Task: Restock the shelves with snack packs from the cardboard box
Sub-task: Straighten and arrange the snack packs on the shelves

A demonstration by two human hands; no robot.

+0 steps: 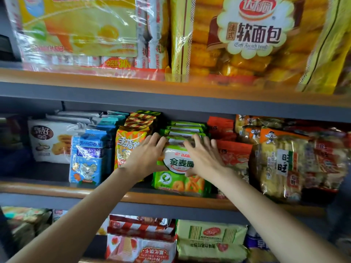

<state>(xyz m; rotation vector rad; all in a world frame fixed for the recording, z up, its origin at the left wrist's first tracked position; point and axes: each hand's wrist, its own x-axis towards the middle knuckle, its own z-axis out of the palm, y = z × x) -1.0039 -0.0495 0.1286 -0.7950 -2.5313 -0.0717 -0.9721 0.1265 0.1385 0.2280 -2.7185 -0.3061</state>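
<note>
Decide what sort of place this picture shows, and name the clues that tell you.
Most likely a small grocery or snack shop: tiered shelves packed with facing rows of sealed goods, such as the soft bread bag and the green biscuit pack that both hands straighten.

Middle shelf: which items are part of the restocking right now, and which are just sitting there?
In the job:
green-and-white ring-biscuit pack
left hand
right hand
row of green packs behind it

Just sitting there:
blue mouse-print pack
orange-yellow snack pack
large soft-bread bag
pale green wafer pack
</note>
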